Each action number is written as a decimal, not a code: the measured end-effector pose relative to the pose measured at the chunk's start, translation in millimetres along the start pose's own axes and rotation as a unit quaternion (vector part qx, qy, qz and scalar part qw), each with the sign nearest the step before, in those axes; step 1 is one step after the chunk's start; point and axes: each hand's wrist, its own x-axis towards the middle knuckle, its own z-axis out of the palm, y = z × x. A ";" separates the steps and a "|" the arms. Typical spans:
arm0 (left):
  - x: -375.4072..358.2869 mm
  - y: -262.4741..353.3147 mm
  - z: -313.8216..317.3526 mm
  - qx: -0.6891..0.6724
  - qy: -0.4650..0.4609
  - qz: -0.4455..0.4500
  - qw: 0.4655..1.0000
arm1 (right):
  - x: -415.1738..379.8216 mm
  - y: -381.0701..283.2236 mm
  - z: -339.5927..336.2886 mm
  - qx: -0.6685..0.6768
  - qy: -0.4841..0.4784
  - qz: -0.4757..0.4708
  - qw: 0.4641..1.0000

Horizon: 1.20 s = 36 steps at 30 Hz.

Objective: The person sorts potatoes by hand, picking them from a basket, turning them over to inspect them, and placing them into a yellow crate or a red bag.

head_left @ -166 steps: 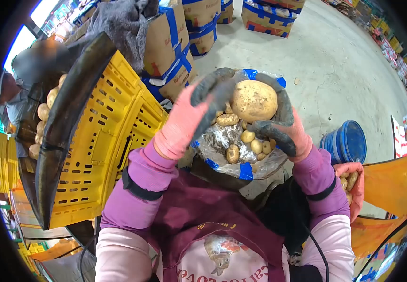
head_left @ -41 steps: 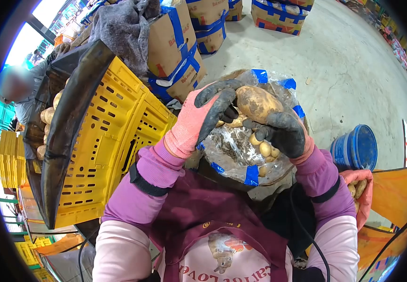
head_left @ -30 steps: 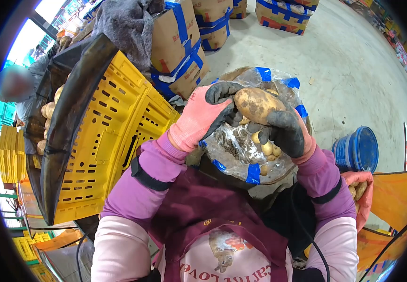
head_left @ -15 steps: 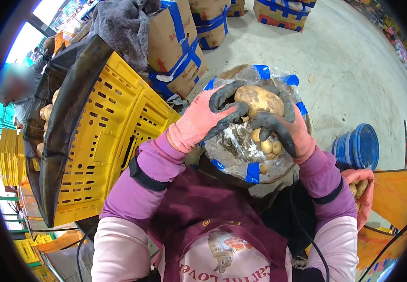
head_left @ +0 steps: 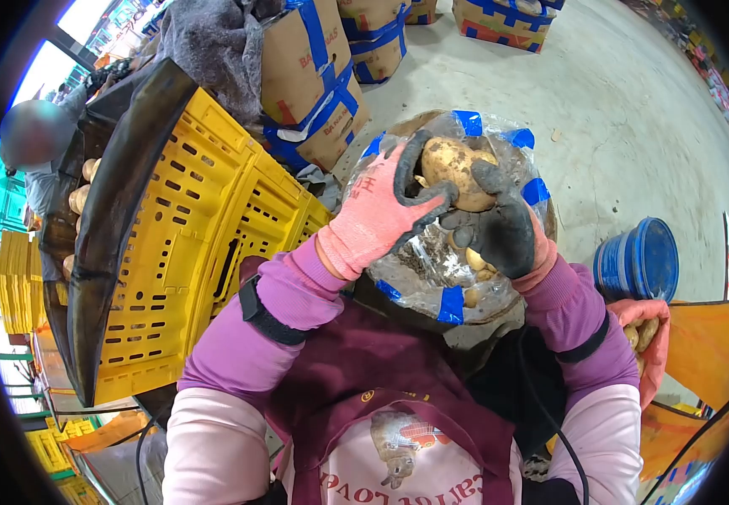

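A large potato with dark soil on its skin is held up over a plastic-lined basket edged with blue tape. My left hand, in a pink glove with black palm and fingers, grips its left side. My right hand, gloved alike, has its fingers bent against the potato's right side, the thumb on its face. Below, several small potatoes and loose dirt lie in the basket, partly hidden by my hands.
At my left leans a yellow slotted crate beside a black-edged trough with potatoes. Taped cardboard boxes stand ahead. A blue bucket and a pink sack of potatoes are at right. Another person stands far left.
The potato has been turned in my hands and shifted slightly. My right hand has rolled over, its fingers now curled in beside the potato, and my left wrist has moved a little right.
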 end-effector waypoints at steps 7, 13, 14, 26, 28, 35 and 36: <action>10.4 7.8 -22.0 -0.290 -0.033 -0.114 0.950 | 1.2 -8.5 4.6 0.033 -0.043 -0.001 0.999; 10.9 22.7 -28.7 -0.341 -0.084 -0.188 0.917 | 5.1 -6.3 5.1 0.064 -0.037 0.008 0.997; 10.3 18.7 -28.4 -0.341 -0.083 -0.188 0.917 | 7.5 -5.6 -1.4 0.064 -0.038 0.008 0.997; 11.7 18.1 -33.5 -0.247 -0.165 -0.063 0.953 | 6.6 -8.3 -14.2 0.009 -0.142 0.043 0.989; 14.5 -0.6 -31.8 -0.290 -0.188 -0.052 0.937 | -9.8 -23.0 34.1 0.041 -0.053 0.024 0.997; 17.2 6.4 -37.7 -0.294 -0.178 -0.051 0.938 | -15.2 -29.3 5.4 -0.082 -0.126 0.006 0.989; 18.1 5.8 -38.2 -0.235 -0.185 -0.022 0.954 | -16.2 -25.0 3.7 -0.115 -0.109 -0.011 0.987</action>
